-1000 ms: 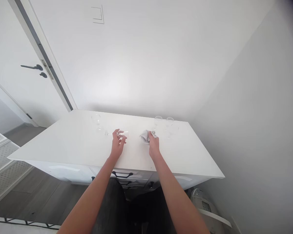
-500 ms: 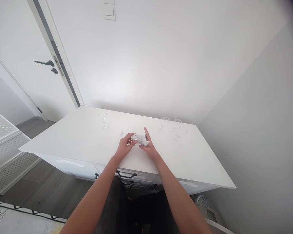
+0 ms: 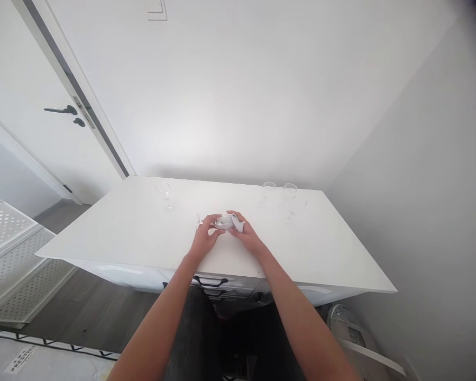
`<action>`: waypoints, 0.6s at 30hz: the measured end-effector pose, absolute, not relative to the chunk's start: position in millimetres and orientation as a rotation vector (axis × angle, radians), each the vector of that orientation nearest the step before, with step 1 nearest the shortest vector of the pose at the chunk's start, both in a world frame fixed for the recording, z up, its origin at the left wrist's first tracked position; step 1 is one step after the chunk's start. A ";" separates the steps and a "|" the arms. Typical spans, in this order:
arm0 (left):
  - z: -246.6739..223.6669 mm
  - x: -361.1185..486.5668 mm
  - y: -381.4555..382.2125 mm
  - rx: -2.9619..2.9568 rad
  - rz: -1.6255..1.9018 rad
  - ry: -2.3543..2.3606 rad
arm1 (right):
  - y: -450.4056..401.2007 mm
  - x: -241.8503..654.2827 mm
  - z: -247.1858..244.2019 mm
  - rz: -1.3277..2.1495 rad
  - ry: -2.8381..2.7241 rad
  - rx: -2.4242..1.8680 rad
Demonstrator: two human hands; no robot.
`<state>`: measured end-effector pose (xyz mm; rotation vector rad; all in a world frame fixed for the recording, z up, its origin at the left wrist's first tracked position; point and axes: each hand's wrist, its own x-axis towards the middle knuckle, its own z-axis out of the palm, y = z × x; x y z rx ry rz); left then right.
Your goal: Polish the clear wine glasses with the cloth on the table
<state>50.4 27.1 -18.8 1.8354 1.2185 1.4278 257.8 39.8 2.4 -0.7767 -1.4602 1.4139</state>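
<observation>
A clear stemmed glass [image 3: 223, 223] lies sideways in the air over the white cabinet top, its foot pointing left and its bowl right. My left hand [image 3: 205, 236] is closed around it near the stem. At the bowl's mouth my right hand [image 3: 249, 236] grips a white cloth [image 3: 238, 226], part of which seems to be inside the bowl. The fingertips of my right hand are partly hidden by the cloth and glass.
On the cabinet top [image 3: 143, 238] stand one stemmed glass [image 3: 165, 191] at the back left and several more [image 3: 289, 193] at the back right. A white perforated rack [image 3: 8, 254] is at left. A grey appliance [image 3: 353, 333] sits on the floor at right.
My right hand has closed in around the cloth and the glass's mouth; its fingers were more spread before. The camera view has shifted slightly.
</observation>
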 end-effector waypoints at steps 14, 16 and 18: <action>-21.5 51.1 25.9 1.903 1.441 1.106 | 40.7 254.2 3.8 1.561 -1.200 -0.698; -20.9 51.3 27.1 1.807 1.464 1.171 | 42.4 255.4 3.5 1.532 -1.123 -0.684; -20.1 51.2 27.8 1.736 1.493 1.216 | 42.6 254.2 3.0 1.514 -1.080 -0.687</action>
